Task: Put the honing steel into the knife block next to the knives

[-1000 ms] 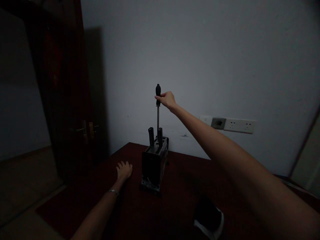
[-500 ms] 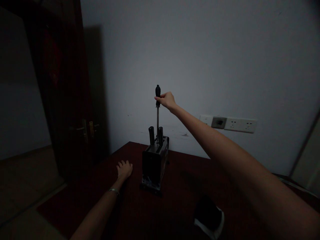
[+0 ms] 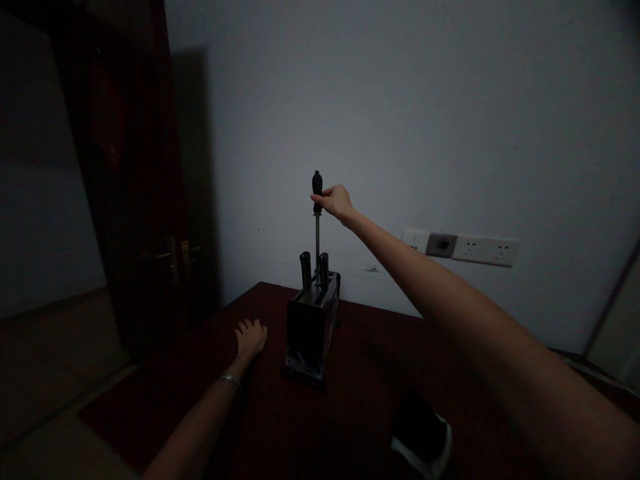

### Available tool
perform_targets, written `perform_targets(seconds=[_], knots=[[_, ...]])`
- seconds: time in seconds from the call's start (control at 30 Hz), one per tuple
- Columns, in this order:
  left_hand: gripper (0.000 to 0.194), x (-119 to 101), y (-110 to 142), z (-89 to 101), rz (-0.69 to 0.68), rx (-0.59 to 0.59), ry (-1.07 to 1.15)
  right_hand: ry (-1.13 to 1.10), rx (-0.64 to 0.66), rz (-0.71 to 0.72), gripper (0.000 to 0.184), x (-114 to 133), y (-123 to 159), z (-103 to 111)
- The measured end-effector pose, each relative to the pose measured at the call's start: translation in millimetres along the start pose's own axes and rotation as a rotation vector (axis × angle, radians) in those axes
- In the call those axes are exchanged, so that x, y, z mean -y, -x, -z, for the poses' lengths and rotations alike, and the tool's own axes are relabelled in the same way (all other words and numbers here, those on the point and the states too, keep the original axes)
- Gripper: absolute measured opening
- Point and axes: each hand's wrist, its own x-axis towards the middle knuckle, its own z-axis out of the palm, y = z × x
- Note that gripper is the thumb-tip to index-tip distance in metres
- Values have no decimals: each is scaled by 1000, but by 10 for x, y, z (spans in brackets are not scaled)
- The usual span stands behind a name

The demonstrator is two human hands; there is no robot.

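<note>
A dark knife block [image 3: 311, 333] stands on a dark red table [image 3: 350, 407], with two black handles sticking out of its top. My right hand [image 3: 336, 201] is raised above the block and closed on the black handle of a sharpening steel [image 3: 317, 230]. Its thin metal rod hangs straight down, and its tip sits at the block's top between the two handles. My left hand [image 3: 251, 335] lies flat on the table just left of the block, fingers spread, a thin bracelet on the wrist.
A dark object with a white edge [image 3: 423, 437] lies on the table near me. A white socket strip [image 3: 463, 248] is fixed to the grey wall behind. A dark wooden door [image 3: 135, 200] with a brass handle stands at the left.
Almost nothing differs. My right hand holds the steel at the same height, and the view has drifted slightly.
</note>
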Motion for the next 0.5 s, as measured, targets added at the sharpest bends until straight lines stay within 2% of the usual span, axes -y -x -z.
perform_targets(seconds=[0.5], knots=[[48,-9,8,23,9,-1,20,-14,47,-9,25,-72,69,-50]])
